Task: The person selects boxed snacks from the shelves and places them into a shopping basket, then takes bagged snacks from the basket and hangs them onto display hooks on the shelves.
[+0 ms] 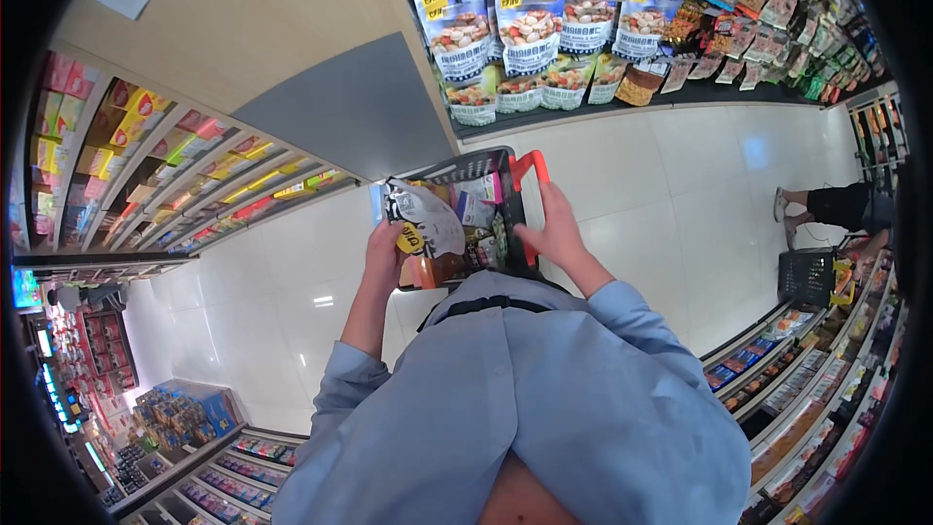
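In front of my waist hangs a dark shopping basket with a red handle. My right hand is closed round the handle on the basket's right side. My left hand grips the edge of a shiny white and grey snack bag with a yellow label, at the basket's left side. The bag lies over part of the basket's opening. Inside the basket are several packages, among them a white and purple box. An orange-brown item shows below the bag, partly hidden.
Nut pouches fill the shelf ahead. Slanted shelves of colourful boxes stand at the left, and more goods line the lower right. A person is on the tiled floor at the far right, near another dark basket.
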The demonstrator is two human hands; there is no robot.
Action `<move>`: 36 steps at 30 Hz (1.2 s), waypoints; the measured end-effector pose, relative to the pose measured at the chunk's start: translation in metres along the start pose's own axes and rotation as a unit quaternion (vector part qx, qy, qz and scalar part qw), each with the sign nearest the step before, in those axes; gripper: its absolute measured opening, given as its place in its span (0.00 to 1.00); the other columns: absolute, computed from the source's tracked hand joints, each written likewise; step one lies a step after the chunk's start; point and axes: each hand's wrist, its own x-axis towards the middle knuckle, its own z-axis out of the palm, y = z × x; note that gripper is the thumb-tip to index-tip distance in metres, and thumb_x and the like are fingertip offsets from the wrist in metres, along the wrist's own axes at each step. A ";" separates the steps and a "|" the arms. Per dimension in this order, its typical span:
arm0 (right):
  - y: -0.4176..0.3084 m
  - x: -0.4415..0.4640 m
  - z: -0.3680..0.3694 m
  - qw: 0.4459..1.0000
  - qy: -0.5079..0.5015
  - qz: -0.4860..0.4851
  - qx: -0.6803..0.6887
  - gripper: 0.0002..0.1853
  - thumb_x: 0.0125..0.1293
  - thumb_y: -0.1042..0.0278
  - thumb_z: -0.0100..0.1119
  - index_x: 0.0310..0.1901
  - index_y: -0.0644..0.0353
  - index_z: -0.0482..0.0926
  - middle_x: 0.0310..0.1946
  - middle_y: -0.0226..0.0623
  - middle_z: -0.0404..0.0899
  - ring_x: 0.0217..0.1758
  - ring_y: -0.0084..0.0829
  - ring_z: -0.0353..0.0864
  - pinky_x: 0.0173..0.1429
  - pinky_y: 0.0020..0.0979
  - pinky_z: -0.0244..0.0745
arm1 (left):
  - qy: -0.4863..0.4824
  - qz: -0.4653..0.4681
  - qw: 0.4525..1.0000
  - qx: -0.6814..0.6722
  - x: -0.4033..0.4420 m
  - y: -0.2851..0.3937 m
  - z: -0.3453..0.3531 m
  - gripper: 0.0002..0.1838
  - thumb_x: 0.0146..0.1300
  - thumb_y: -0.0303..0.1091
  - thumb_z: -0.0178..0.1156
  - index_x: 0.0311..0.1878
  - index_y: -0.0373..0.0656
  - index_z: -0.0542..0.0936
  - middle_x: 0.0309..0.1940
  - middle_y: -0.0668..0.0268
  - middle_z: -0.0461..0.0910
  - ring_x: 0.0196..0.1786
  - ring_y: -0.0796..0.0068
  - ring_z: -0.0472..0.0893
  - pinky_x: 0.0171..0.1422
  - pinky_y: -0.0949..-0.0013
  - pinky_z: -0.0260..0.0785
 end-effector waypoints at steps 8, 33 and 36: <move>-0.088 0.025 -0.009 0.982 -0.027 -0.167 0.082 0.36 0.58 0.65 0.68 0.67 0.64 0.66 0.66 0.57 0.66 0.70 0.51 0.66 0.72 0.40 0.63 | -0.108 0.035 0.993 0.006 -0.010 0.056 0.107 0.11 0.73 0.34 0.51 0.52 0.39 0.75 0.45 0.64 0.81 0.38 0.78 0.79 0.44 0.74 0.71; -0.062 0.062 -0.138 0.722 -0.163 0.066 0.670 0.29 0.76 0.49 0.49 0.66 0.66 0.64 0.65 0.46 0.70 0.66 0.37 0.72 0.66 0.39 0.71 | -0.146 0.043 0.976 -0.156 -0.032 0.016 0.139 0.26 0.76 0.40 0.48 0.71 0.39 0.58 0.68 0.55 0.68 0.68 0.59 0.71 0.71 0.55 0.66; -0.011 0.078 -0.098 0.900 -0.078 0.075 0.422 0.33 0.71 0.48 0.56 0.68 0.65 0.63 0.63 0.48 0.72 0.65 0.37 0.73 0.65 0.39 0.71 | -0.103 0.065 0.975 -0.186 -0.032 0.012 0.151 0.27 0.77 0.42 0.46 0.72 0.40 0.57 0.69 0.55 0.66 0.69 0.58 0.70 0.72 0.53 0.65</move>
